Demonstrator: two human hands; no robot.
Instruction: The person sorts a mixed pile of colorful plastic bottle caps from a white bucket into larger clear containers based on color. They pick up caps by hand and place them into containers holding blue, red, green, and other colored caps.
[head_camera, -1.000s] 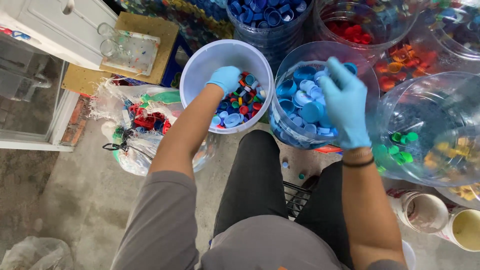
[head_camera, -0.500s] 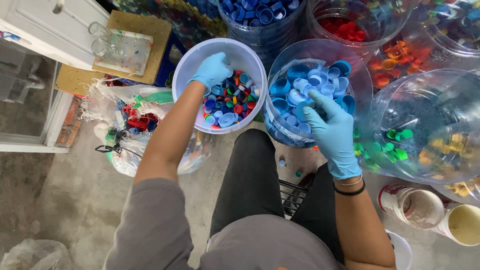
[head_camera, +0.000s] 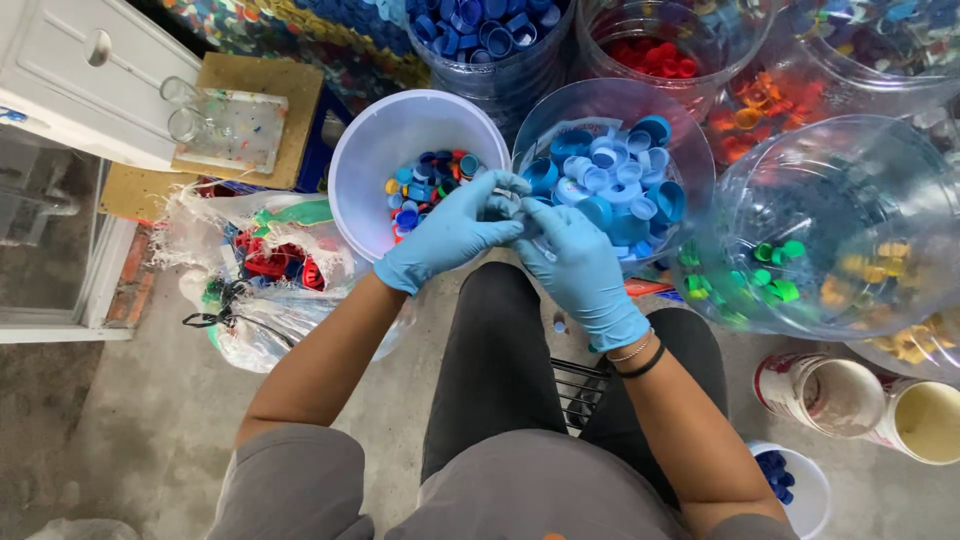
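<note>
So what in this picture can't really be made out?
Head view only:
- Whatever the left hand and right hand pinch together: hidden by the gloved fingertips.
- The white bucket's lower contents: covered by the left hand.
- The tied plastic bag's contents: blurred by crinkled film; only red and green show.
- The top jars, such as the red-cap jar: cut off by the upper edge.
- The small tub of blue caps: partly behind the right arm.

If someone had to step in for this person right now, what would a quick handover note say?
Left hand and right hand, both in blue gloves, meet fingertip to fingertip between two tubs; what they pinch is too small to tell.
White bucket: mixed-colour caps at the bottom.
Clear tub: light and dark blue caps.
Clear tub with green caps to the right.
Done: several tubs hold caps of one colour.
Left: the mixed caps.
</note>
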